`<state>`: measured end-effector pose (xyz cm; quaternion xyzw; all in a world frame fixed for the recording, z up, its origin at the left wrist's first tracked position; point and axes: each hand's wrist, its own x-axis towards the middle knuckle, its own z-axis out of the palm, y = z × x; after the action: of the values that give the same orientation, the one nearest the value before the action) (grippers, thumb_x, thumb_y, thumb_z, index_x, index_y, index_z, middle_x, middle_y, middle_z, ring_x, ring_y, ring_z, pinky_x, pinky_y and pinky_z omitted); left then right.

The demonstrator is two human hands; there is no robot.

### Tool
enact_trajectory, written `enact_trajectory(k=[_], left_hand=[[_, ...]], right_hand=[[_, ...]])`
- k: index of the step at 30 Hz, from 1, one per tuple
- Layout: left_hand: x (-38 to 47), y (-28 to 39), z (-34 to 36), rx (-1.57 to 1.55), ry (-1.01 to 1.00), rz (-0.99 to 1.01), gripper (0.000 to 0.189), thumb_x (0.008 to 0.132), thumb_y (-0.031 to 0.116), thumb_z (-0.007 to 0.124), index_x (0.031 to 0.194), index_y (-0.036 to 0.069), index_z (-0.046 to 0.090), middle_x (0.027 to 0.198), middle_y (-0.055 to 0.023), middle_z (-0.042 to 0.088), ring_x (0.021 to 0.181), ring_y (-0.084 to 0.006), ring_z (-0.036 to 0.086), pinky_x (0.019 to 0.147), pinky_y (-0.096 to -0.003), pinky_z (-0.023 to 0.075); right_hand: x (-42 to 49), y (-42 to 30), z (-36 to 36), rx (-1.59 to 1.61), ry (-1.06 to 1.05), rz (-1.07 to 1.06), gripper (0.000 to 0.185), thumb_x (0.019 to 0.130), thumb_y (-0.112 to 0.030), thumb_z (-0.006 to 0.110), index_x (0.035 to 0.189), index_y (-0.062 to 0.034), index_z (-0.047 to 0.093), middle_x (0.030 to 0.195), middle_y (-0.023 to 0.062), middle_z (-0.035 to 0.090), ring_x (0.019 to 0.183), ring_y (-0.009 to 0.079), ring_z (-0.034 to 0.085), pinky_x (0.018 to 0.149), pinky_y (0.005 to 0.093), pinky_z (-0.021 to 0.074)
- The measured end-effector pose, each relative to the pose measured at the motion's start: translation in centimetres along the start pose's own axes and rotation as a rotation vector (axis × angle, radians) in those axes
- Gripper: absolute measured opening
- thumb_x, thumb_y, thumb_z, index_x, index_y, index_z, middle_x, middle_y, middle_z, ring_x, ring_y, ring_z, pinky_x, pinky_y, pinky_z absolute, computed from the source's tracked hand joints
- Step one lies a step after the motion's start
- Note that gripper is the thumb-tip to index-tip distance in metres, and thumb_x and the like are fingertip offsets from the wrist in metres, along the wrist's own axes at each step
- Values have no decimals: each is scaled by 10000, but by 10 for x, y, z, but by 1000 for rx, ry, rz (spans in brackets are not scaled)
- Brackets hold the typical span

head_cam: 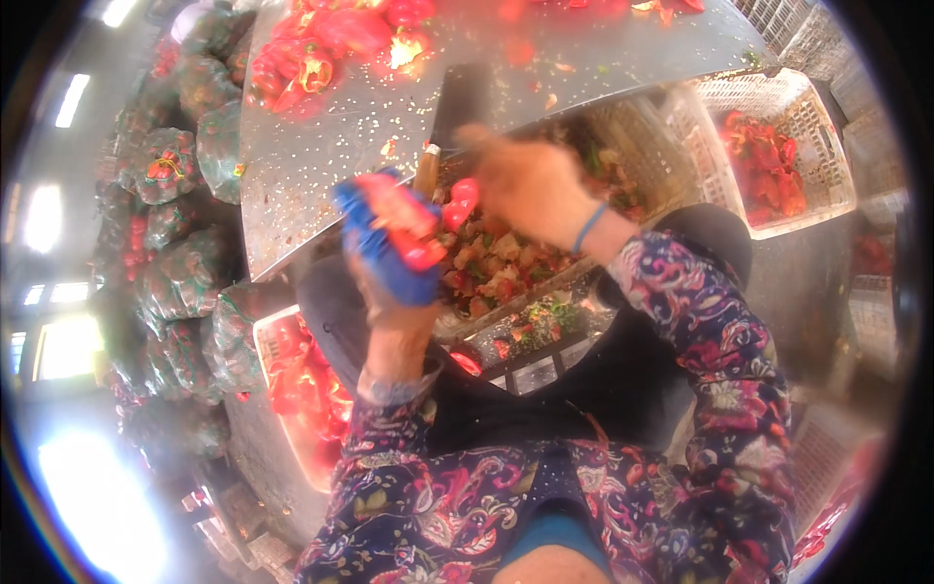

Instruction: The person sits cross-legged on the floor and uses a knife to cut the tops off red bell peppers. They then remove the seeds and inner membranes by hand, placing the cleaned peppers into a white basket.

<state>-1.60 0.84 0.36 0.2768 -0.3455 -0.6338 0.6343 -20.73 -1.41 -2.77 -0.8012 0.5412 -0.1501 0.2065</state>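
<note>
My left hand (394, 255), in a blue glove, is closed on a cut red bell pepper (403, 219). My right hand (525, 186), bare and blurred by motion, is to the right of it above a crate of pepper cores and scraps (503, 263). A red pepper piece (461, 203) shows between the hands; whether the right fingers touch it cannot be told. A cleaver-like knife (427, 171) with a wooden handle and wide dark blade rests at the metal table's edge, just beyond the hands.
Red peppers (343, 36) and scattered seeds lie on the metal table (314, 160). A white plastic crate (824, 146) of red pepper pieces stands at the right, another (314, 467) at the lower left. Mesh sacks of peppers (197, 255) are piled along the left.
</note>
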Motion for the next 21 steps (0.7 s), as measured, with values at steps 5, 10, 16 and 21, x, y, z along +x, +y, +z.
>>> enact_trajectory(k=[5, 10, 16, 21], left_hand=[[-62, 139, -26, 1385, 431, 450, 301, 968, 317, 574, 995, 21, 624, 737, -39, 633, 552, -107, 567, 513, -241, 465], [-21, 156, -81, 2144, -1, 279, 587, 829, 171, 731, 1355, 42, 506, 1345, -153, 550, 1240, -271, 524, 1021, -360, 420], [239, 3, -22, 1535, 111, 386, 836, 811, 250, 770, 1467, 7, 312, 1444, -172, 445, 1259, -278, 501, 1032, -377, 413], [382, -41, -78, 1183, 555, 152, 940, 709, 169, 811, 1480, 56, 283, 1338, -171, 536, 1177, -291, 544, 1026, -390, 418]], right_hand=[[-28, 20, -38, 167, 80, 148, 264, 788, -119, 623, 1051, -112, 609, 855, 84, 670, 680, 277, 672, 613, 384, 552], [-48, 16, -16, -31, 52, -111, 408, 733, -207, 672, 1095, -44, 576, 1159, 114, 553, 824, 295, 647, 687, 404, 530], [-45, 14, -15, -169, -153, 30, 322, 822, -270, 637, 1045, -53, 552, 868, 98, 645, 724, 256, 663, 552, 394, 507], [-35, 5, -22, 36, -226, 10, 364, 814, -277, 658, 1059, -39, 530, 880, 89, 644, 732, 259, 670, 562, 381, 517]])
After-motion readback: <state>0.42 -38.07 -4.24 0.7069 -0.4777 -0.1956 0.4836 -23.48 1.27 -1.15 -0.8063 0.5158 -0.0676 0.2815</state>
